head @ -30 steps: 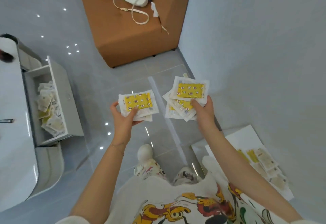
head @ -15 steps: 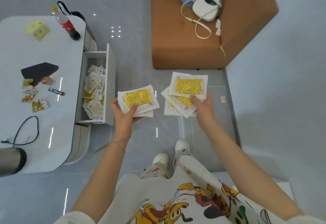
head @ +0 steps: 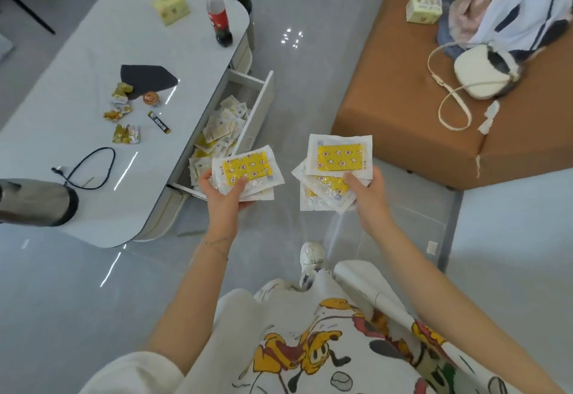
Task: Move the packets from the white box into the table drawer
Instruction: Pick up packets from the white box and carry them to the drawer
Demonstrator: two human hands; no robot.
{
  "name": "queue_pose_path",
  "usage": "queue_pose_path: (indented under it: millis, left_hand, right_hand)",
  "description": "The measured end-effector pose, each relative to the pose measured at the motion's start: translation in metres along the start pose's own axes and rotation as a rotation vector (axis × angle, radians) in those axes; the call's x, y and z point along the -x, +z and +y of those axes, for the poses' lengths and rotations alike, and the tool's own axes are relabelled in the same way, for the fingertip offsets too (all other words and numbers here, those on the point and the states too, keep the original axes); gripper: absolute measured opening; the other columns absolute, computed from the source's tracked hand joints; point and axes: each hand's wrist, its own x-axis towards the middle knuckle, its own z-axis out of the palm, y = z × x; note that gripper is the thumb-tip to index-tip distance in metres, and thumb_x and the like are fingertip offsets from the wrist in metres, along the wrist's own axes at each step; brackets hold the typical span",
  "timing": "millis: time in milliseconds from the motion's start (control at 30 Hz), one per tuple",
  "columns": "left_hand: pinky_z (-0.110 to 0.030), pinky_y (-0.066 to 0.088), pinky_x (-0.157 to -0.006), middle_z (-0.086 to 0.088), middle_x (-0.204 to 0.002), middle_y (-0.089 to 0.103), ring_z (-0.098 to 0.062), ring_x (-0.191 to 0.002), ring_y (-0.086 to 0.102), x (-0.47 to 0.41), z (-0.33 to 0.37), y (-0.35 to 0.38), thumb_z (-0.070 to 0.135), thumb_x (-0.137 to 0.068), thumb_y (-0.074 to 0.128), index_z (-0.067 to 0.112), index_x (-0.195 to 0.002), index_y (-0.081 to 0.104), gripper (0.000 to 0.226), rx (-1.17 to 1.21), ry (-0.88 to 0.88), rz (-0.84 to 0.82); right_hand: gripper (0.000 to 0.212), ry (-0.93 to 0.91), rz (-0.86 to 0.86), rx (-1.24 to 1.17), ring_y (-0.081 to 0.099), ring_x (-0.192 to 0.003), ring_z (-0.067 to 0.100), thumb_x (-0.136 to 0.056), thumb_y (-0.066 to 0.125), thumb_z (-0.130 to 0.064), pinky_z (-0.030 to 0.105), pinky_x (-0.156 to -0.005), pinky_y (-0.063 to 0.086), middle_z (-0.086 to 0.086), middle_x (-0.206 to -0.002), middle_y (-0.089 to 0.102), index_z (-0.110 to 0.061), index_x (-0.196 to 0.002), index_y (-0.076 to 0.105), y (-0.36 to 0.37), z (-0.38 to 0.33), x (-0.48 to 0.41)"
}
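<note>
My left hand [head: 221,197] grips a small stack of white packets with yellow patterned centres [head: 248,172], held just over the near end of the open table drawer [head: 259,105]. The drawer holds several similar packets [head: 220,127] in a loose pile. My right hand [head: 367,193] holds a fanned bundle of the same packets [head: 338,158] over the floor, to the right of the drawer. The white box is out of view.
The white table [head: 77,161] carries a cola bottle [head: 218,18], a yellow box [head: 170,6], a dark cloth, sweet wrappers, a black cable and a metal flask [head: 34,201]. An orange sofa [head: 397,99] with a white bag [head: 480,73] stands at the right. Grey tile floor lies between.
The view has swung left and closer to the table. Both hands, still holding their packets, now sit nearer the drawer, the left stack reaching its near end.
</note>
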Motion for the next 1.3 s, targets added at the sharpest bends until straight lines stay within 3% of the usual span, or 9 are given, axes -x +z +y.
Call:
queue_pose_path:
  millis: [233, 467, 633, 800, 900, 1067, 1200, 1300]
  left_hand:
    - [-0.033, 0.058, -0.067, -0.004, -0.129, 0.054, -0.024, -0.109, 0.064, -0.042, 0.006, -0.027, 0.008, -0.089, 0.066, 0.019, -0.132, 0.027, 0.058, 0.070, 0.006, 0.210]
    - [-0.032, 0.058, -0.067, -0.002, -0.123, 0.056, -0.024, -0.106, 0.065, -0.110, 0.032, -0.048, 0.008, -0.089, 0.066, 0.025, -0.126, 0.029, 0.055, 0.188, -0.017, 0.363]
    - [-0.035, 0.059, -0.068, -0.004, -0.123, 0.056, -0.023, -0.100, 0.067, -0.171, 0.054, -0.062, 0.009, -0.089, 0.067, 0.024, -0.127, 0.029, 0.056, 0.222, -0.045, 0.404]
    - [-0.029, 0.058, -0.061, -0.006, -0.123, 0.055, -0.022, -0.096, 0.067, -0.218, 0.057, -0.078, 0.009, -0.090, 0.065, 0.024, -0.128, 0.029, 0.054, 0.191, -0.135, 0.377]
    - [-0.034, 0.060, -0.067, -0.008, -0.125, 0.054, -0.029, -0.104, 0.065, -0.245, 0.036, -0.089, 0.006, -0.092, 0.060, 0.024, -0.125, 0.030, 0.048, 0.172, -0.206, 0.371]
    - [-0.037, 0.060, -0.075, -0.014, -0.130, 0.053, -0.029, -0.105, 0.064, -0.305, -0.038, -0.105, 0.006, -0.094, 0.055, 0.021, -0.133, 0.027, 0.050, 0.241, -0.382, 0.462]
    - [-0.029, 0.059, -0.064, -0.010, -0.130, 0.051, -0.029, -0.109, 0.060, -0.374, -0.111, -0.105, 0.004, -0.095, 0.053, 0.025, -0.128, 0.028, 0.047, 0.331, -0.442, 0.550]
    - [-0.038, 0.060, -0.077, -0.009, -0.134, 0.049, -0.030, -0.115, 0.058, -0.425, -0.163, -0.106, 0.005, -0.095, 0.055, 0.028, -0.130, 0.028, 0.050, 0.324, -0.440, 0.615]
  right_hand:
    - [0.026, 0.001, -0.151, 0.097, 0.066, -0.089, 0.008, -0.091, 0.060, -0.006, 0.019, -0.067, 0.054, -0.007, -0.101, 0.065, -0.021, -0.110, 0.053, 0.055, -0.034, -0.070]
    - [0.032, 0.020, -0.279, 0.212, 0.065, -0.105, 0.024, -0.089, 0.064, -0.010, 0.044, -0.089, 0.054, 0.005, -0.113, 0.066, -0.014, -0.118, 0.053, 0.158, -0.060, -0.138]
    - [0.032, 0.055, -0.311, 0.228, 0.066, -0.103, 0.024, -0.089, 0.063, -0.009, 0.040, -0.085, 0.056, 0.008, -0.117, 0.065, -0.014, -0.119, 0.052, 0.234, -0.071, -0.182]
    - [0.035, 0.095, -0.290, 0.292, 0.063, -0.108, 0.026, -0.091, 0.060, -0.007, 0.046, -0.093, 0.052, 0.009, -0.119, 0.064, -0.010, -0.124, 0.050, 0.275, -0.070, -0.232]
    - [0.039, 0.130, -0.276, 0.356, 0.061, -0.112, 0.031, -0.091, 0.059, -0.003, 0.051, -0.098, 0.048, 0.014, -0.122, 0.062, -0.005, -0.128, 0.048, 0.290, -0.051, -0.271]
    - [0.029, 0.255, -0.218, 0.456, 0.061, -0.111, 0.030, -0.091, 0.058, -0.003, 0.053, -0.098, 0.047, 0.007, -0.113, 0.063, -0.015, -0.117, 0.051, 0.327, 0.011, -0.343]
    - [0.024, 0.302, -0.301, 0.579, 0.062, -0.105, 0.027, -0.091, 0.059, -0.006, 0.045, -0.092, 0.051, 0.006, -0.110, 0.063, -0.018, -0.110, 0.051, 0.366, 0.083, -0.408]
    - [0.022, 0.299, -0.377, 0.634, 0.062, -0.103, 0.023, -0.090, 0.061, -0.008, 0.046, -0.093, 0.051, 0.000, -0.105, 0.064, -0.024, -0.103, 0.052, 0.401, 0.142, -0.446]
